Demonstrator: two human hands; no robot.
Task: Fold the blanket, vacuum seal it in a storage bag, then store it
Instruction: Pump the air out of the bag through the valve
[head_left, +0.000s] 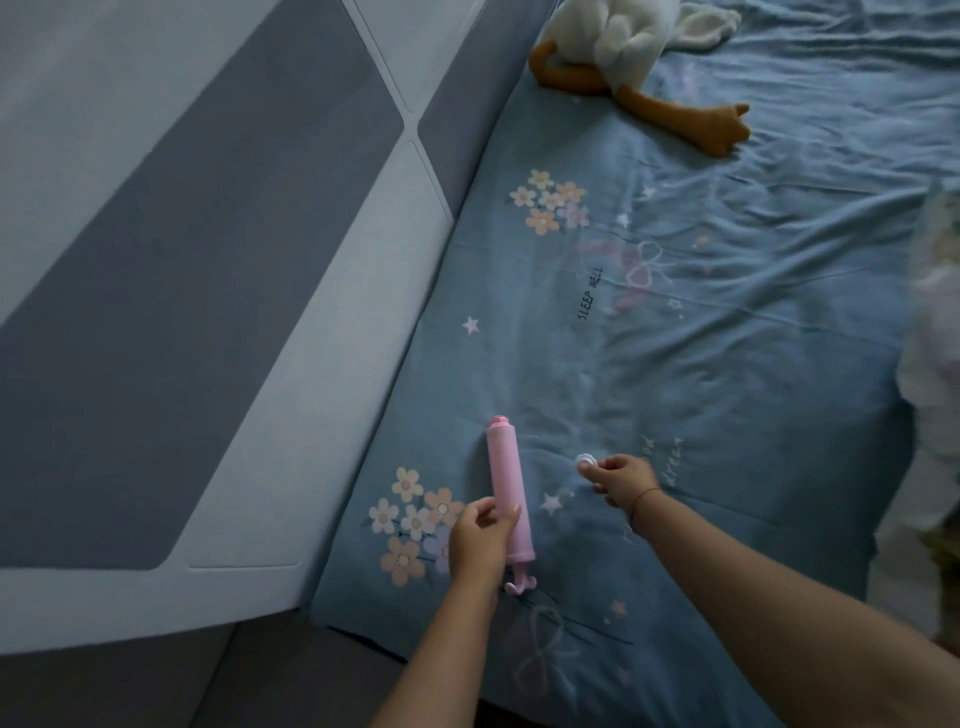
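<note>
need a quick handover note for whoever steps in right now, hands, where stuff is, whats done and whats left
Left hand: grips the pink hand pump near its handle end, with the pump lying low over the blue bedsheet.
Right hand: pinches a small white valve cap.
A white bundle at the right edge is blurred; it may be the bagged blanket, but I cannot tell.
A plush goose lies at the head of the bed.
Done: pump and cap are in hand.
Left: as far as this view shows, check the bag's seal, then store it.
</note>
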